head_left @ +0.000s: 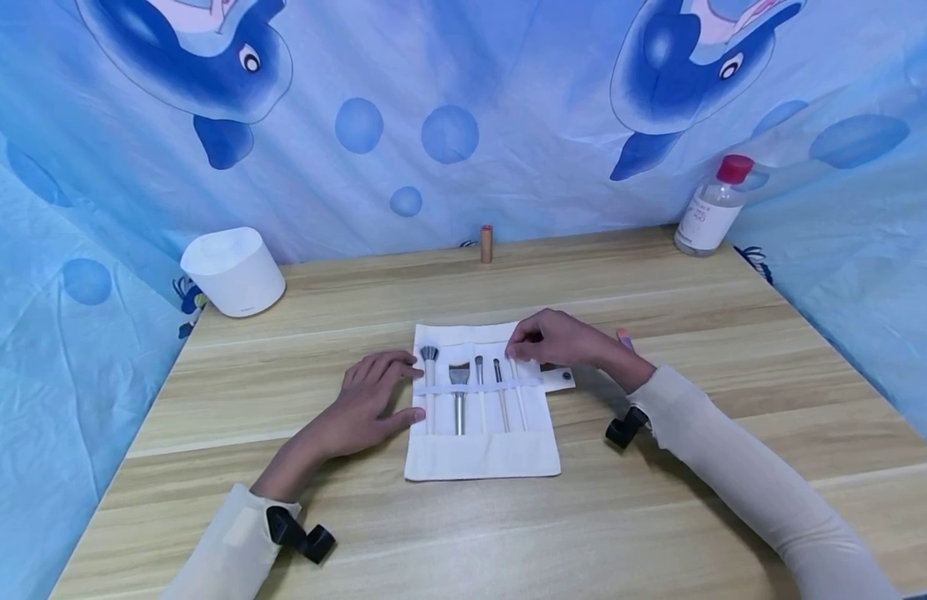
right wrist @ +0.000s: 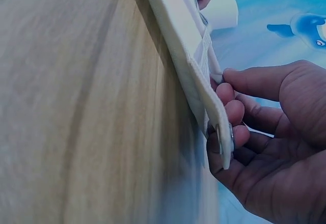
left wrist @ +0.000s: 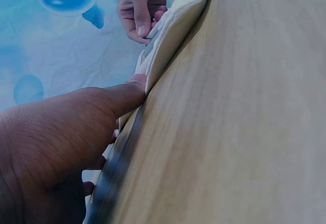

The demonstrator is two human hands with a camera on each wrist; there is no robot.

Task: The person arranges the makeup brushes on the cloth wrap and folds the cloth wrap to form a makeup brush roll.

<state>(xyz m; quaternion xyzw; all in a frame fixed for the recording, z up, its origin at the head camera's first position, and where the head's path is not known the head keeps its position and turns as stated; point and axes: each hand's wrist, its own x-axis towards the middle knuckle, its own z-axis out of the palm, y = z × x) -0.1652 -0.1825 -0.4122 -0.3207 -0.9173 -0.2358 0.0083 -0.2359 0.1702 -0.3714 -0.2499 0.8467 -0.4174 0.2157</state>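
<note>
A white fabric brush roll (head_left: 482, 460) lies unrolled on the table, with several makeup brushes tucked under its elastic band. A fluffy brush (head_left: 430, 396) sits at the left and a flat wide-headed brush (head_left: 459, 404) beside it. My left hand (head_left: 373, 408) rests against the roll's left edge, fingers extended and thumb touching it. At the right end, my right hand (head_left: 561, 337) pinches the upper end of a slim white brush (head_left: 519, 404); its tip is hidden by the fingers. In the right wrist view, other fingers lie by the strap with a metal snap (right wrist: 224, 140).
A white rounded container (head_left: 234, 275) stands at the back left. A brown tube (head_left: 487, 245) is upright at the back edge, and a clear red-capped bottle (head_left: 711, 208) stands back right. A small orange-and-purple object (head_left: 624, 338) lies partly behind the right wrist.
</note>
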